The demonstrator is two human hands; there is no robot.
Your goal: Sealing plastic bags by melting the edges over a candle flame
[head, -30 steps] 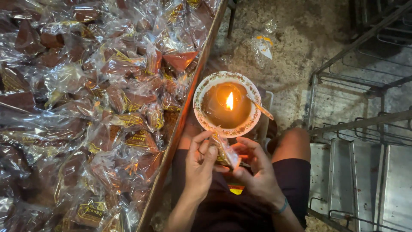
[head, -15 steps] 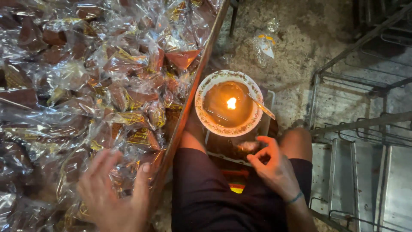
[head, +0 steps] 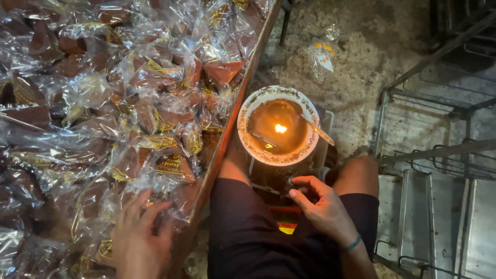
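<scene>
Below, left hand (head: 137, 243) fingers splayed on crinkly cellophane packets (head: 119, 119); right hand (head: 323, 206) loosely curled, empty.

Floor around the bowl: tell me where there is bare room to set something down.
Bare concrete floor lies between the wooden tray edge, the metal racks and a stray wrapper. The tray of wrapped cakes is packed; so is the bowl by the knees.

Wrapped packets (head: 129, 103) in tray (head: 243, 103) left of bowl (head: 278, 126).
</scene>
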